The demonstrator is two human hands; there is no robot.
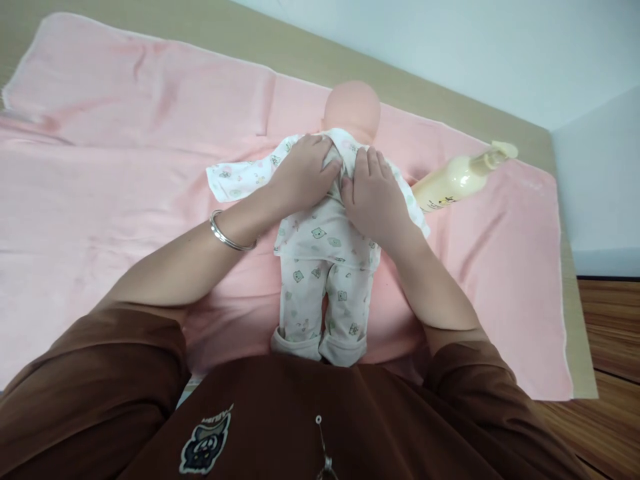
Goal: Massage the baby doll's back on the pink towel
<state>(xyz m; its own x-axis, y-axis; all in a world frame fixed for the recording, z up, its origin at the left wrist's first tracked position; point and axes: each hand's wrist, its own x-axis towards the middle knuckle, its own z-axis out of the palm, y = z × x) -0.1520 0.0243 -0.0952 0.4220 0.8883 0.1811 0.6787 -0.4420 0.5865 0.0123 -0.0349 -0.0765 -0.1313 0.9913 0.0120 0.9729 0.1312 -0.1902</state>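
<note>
Left fingers (311,140), right fingers (373,160) rested, clench untellable, on pink, round-headed plastic doll (345,241) | 12 o'clock | seemed light, firm; torso (320,233) suited gripping

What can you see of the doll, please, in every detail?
The doll lies stretched out on the pink cloth, its smooth, bald, plastic-looking head at the far end; no face shows. It wears a pale printed top, one sleeve spread leftward, and matching trousers with turned-up cuffs. The left hand and right hand both touch the top near the collar.
</note>
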